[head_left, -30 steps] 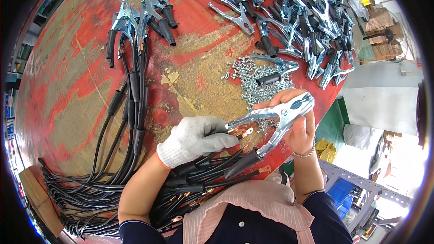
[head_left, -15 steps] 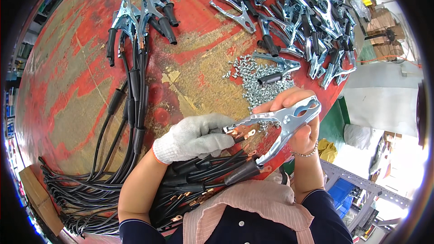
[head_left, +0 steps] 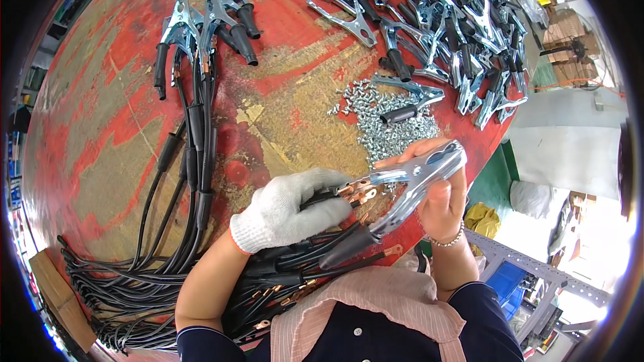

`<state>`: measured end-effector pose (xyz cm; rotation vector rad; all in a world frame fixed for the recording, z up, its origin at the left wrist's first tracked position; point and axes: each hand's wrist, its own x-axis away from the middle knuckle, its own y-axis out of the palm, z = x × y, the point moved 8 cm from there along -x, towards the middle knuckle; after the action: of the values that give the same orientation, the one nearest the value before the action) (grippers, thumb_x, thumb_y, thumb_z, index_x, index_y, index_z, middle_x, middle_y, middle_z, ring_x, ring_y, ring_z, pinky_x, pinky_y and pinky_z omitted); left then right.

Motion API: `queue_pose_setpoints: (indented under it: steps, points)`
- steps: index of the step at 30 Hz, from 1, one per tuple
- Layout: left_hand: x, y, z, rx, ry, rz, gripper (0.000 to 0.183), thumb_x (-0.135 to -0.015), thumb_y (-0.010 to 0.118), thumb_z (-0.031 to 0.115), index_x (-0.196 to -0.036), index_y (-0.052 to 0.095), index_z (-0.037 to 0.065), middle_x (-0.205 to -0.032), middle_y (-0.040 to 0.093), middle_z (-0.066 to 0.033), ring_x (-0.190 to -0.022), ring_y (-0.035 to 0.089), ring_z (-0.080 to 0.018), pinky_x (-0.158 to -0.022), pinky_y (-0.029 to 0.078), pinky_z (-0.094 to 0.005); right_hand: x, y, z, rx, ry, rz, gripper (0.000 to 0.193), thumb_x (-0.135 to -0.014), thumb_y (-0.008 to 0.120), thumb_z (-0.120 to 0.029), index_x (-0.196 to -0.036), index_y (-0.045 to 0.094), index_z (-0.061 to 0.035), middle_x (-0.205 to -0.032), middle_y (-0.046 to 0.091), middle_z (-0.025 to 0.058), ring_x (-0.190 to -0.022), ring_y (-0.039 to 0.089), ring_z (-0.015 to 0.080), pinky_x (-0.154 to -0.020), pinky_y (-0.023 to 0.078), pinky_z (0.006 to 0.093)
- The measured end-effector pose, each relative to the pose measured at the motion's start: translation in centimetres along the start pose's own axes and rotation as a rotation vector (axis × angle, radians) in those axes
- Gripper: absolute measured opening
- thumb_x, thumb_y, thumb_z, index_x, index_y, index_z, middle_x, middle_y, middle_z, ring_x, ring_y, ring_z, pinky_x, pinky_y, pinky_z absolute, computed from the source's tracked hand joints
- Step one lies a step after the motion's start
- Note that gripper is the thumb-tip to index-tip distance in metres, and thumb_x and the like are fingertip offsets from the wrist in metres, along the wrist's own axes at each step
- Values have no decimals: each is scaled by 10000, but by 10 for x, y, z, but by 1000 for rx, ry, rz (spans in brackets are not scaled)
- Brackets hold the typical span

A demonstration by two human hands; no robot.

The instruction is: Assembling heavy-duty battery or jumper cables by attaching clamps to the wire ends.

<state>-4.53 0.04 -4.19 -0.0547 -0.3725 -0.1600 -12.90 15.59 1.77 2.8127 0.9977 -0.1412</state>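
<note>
- Brown cardboard boxes sit stacked beyond the far right edge of the bench; a blue crate and a yellow bag lie on the floor at the right, below the bench edge.
- The left hand, in a white knit glove, is closed around a black cable whose copper lug it holds against the clamp.
- The right hand is bare, with a bead bracelet at the wrist, and curls around a large silver spring clamp, held above the near edge of the bench with its black-sleeved handle pointing down toward the person.
- The bench is round, its red paint worn through to yellow-brown patches.
- On it: a heap of small silver screws just beyond the hands, a pile of bare clamps at the far right, finished clamps with cables at the far left, and a bundle of black cables running down to the near left edge.
</note>
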Motion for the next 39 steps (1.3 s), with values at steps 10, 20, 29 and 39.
queue_pose_setpoints:
  steps: [10,20,29,39]
  points:
    - [-3,2,-2,-60,-80,10,351,-927,651,339,-1148,682,69,-850,700,-106,-773,666,-138,-739,519,-300,5,4,3,20,28,29,592,-943,611,-435,-1207,370,36,-1115,548,154,-1080,643,330,-882,540,409]
    - [-3,1,-6,-92,-133,40,352,-941,623,363,-1124,688,69,-834,700,-102,-759,661,-141,-727,517,-301,4,5,3,17,52,42,588,-947,606,-436,-1212,380,37,-1118,548,155,-1092,639,314,-902,522,398]
    - [-3,1,0,-108,-146,15,331,-945,616,350,-1118,692,79,-840,699,-109,-762,668,-151,-735,518,-302,5,4,6,2,25,7,558,-961,590,-415,-1207,379,39,-1137,541,145,-1106,628,323,-919,516,419]
    - [-5,3,-1,-105,-152,-4,350,-950,608,358,-1163,684,92,-862,706,-114,-777,673,-153,-753,519,-299,6,2,7,-37,37,22,567,-946,619,-407,-1204,380,38,-1118,554,157,-1099,630,339,-911,526,445]
